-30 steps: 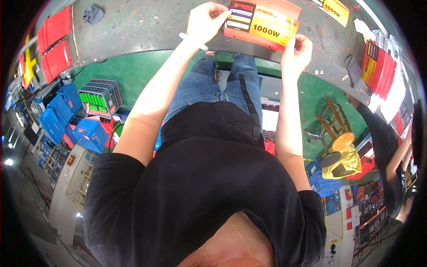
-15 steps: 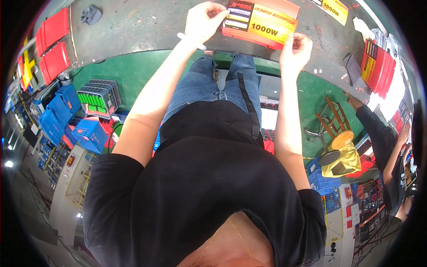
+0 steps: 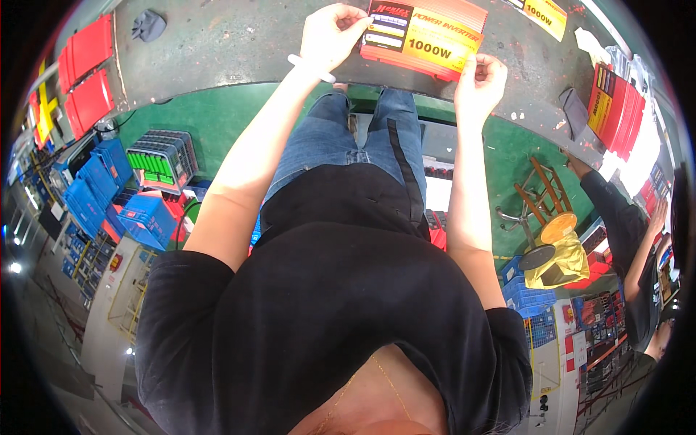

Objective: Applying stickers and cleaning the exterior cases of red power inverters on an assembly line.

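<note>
A red ribbed metal case (image 3: 475, 11) of a power inverter lies on the grey worktable (image 3: 239, 47) before me. Across its top spreads a yellow and black printed label (image 3: 429, 35). At the label's left edge, the thumb and forefinger of my left hand (image 3: 332, 38) are pinched together. My right hand (image 3: 480, 88) pinches the label's lower right corner, its other fingers curled. Whether the label is fully stuck down cannot be made out.
Two red panels (image 3: 87, 98) and a dark cloth (image 3: 148, 25) lie left. Another labelled red case (image 3: 616, 112) is at right, beside a dark cloth (image 3: 574, 112). A co-worker's arm (image 3: 645, 254) shows there. Blue crates (image 3: 148, 221) and a stool (image 3: 540, 196) stand below.
My right hand has shifted very slightly at the label's corner. My left hand and the red case have hardly moved.
</note>
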